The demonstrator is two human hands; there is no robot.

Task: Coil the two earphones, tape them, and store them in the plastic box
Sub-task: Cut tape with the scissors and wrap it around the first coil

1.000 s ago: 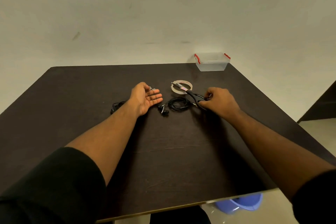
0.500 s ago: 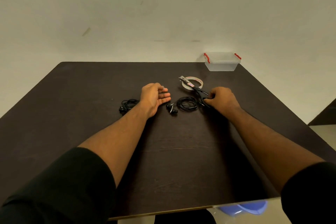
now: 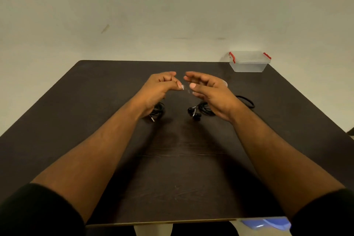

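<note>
Left hand (image 3: pixel 161 87) pinches a clear tape strip (image 3: pixel 183 87), right hand (image 3: pixel 208 90) spread beside it; it could fold onto itself

Both forearms are stretched forward and raised, converging so that the hands nearly meet. The left hand (image 3: pixel 160 86) is held with fingers curled, thumb and forefinger pinched together. The right hand (image 3: pixel 207 90) is held beside it, fingers loosely bent and spread, thumb (image 3: pixel 192 86) forward.
</note>
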